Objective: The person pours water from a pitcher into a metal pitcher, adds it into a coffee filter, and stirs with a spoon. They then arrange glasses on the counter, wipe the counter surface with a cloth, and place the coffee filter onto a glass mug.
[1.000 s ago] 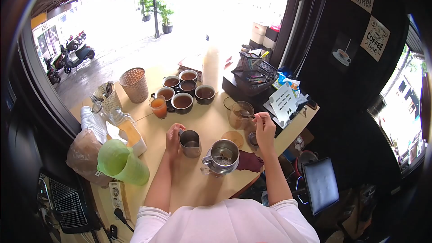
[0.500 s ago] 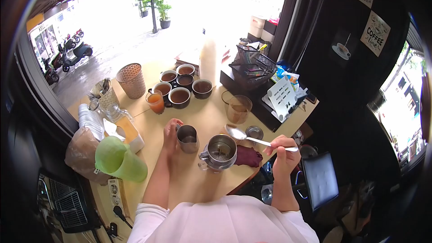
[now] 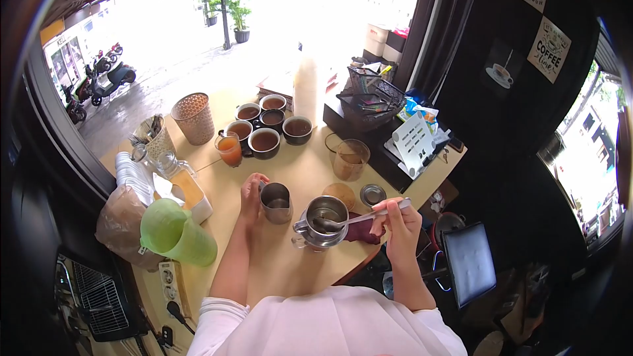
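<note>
My left hand is closed round the handle side of a steel milk pitcher, which stands upright on the table. In my right hand is a long metal spoon, gripped by its handle end. The spoon's bowl is down inside a metal filter cup that sits on top of a glass vessel, just right of the pitcher. What lies at the bottom of the cup is hard to make out. Beside it, partly under the spoon and my fingers, is a dark red folded cloth.
Several dark cups of brown liquid stand near a glass of orange drink. A glass jar and a small round lid lie beyond the cloth. At left stand a green jug and a woven basket.
My right hand has moved slightly left and tilted the spoon, lowering its bowl from above the table into the metal cup. The left hand and pitcher stay nearly still.
</note>
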